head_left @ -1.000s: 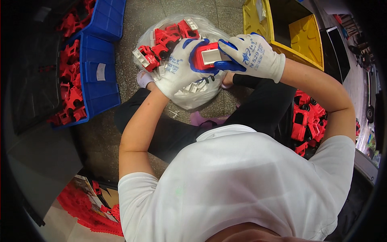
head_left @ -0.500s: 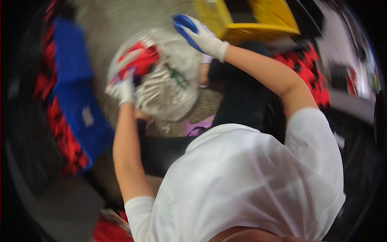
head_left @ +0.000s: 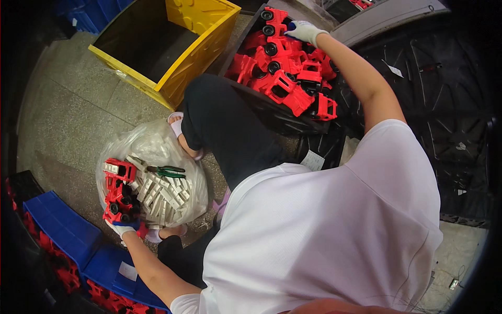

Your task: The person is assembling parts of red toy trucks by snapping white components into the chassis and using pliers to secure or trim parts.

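My left hand (head_left: 123, 228), in a white glove with a blue palm, grips red toy trucks (head_left: 121, 196) with black wheels. How many it holds I cannot tell. The trucks lie over the edge of a clear plastic bag (head_left: 196, 191). Inside that bag are many white strip-like pieces (head_left: 159, 199), with green-handled pliers (head_left: 170, 171) on top. My right hand (head_left: 306, 32), gloved alike, reaches over the far edge of a black crate (head_left: 272, 116) heaped with red toy trucks (head_left: 282, 86). Its fingers are extended at the trucks, tips partly hidden.
A yellow-walled crate (head_left: 167, 89) stands at the far left of the black one. Blue bins (head_left: 63, 222) and more red trucks (head_left: 65, 269) line the lower left. Black panels (head_left: 444, 89) are on the right. My sandaled foot (head_left: 178, 125) is beside the bag.
The view has swung to the right. My right hand has come from in front of the yellow crate to the heaped trucks. My left hand still grips red trucks by the bag.
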The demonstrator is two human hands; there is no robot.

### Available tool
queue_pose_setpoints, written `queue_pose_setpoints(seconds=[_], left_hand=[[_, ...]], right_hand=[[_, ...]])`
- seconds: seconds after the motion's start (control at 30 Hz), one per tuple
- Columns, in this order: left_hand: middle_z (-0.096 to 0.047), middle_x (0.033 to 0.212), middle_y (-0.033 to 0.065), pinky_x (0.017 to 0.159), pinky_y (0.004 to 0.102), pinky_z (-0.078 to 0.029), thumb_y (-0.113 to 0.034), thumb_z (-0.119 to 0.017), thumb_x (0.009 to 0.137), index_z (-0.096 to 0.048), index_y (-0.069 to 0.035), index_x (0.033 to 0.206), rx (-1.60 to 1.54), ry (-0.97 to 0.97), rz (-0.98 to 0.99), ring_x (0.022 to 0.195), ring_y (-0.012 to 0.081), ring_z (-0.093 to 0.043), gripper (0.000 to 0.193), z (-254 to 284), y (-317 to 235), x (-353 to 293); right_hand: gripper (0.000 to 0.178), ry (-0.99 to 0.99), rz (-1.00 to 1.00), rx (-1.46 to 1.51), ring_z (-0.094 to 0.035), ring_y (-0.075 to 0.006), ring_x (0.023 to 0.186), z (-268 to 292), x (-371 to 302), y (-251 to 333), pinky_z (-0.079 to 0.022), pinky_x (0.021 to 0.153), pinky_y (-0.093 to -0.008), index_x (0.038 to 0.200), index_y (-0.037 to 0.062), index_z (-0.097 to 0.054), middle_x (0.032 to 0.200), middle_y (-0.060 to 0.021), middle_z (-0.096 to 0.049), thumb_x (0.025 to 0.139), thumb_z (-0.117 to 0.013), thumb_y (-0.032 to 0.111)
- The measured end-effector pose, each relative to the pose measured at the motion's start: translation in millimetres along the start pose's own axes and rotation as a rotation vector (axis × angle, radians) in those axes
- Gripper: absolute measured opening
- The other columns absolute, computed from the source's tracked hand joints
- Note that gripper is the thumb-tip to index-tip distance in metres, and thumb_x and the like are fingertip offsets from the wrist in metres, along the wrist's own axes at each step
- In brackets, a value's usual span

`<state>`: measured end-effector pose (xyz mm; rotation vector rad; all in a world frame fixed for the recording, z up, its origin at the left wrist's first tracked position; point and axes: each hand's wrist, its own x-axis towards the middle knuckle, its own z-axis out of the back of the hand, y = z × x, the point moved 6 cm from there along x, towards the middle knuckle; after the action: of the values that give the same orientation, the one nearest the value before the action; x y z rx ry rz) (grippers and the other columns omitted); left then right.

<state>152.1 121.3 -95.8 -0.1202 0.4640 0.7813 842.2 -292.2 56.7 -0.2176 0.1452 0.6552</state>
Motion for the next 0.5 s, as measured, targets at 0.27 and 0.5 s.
queue_pose_setpoints(seconds=[0.27,0.5], left_hand=[[-0.053,0.131,0.0088,0.101,0.0467,-0.036,-0.042,-0.050,0.087,-0.046,-0.014,0.131,-2.011,-0.166,0.526,0.123,0.0288,-0.045,0.052,-90.7,124.0,29.0],[-0.038,0.143,0.0098,0.107,0.0354,-0.030,-0.024,-0.055,0.093,-0.030,-0.003,0.143,-1.636,-0.402,-0.083,0.130,0.0234,-0.039,0.060,100.7,-21.6,-54.0]], right_hand=[[0.051,0.138,0.109,-0.290,-0.063,-0.0322,0.099,9.4,20.3,31.1,-0.051,0.085,-0.0411,0.104,0.0027,-0.068,0.108,-0.0197,-0.064,0.077,-0.064,0.046],[0.034,-0.503,0.281,0.008,-0.061,-0.0395,0.073,202.2,-33.3,134.4,-0.047,0.067,-0.0464,0.071,0.0025,-0.065,0.075,-0.0234,-0.061,0.082,-0.049,0.030]])
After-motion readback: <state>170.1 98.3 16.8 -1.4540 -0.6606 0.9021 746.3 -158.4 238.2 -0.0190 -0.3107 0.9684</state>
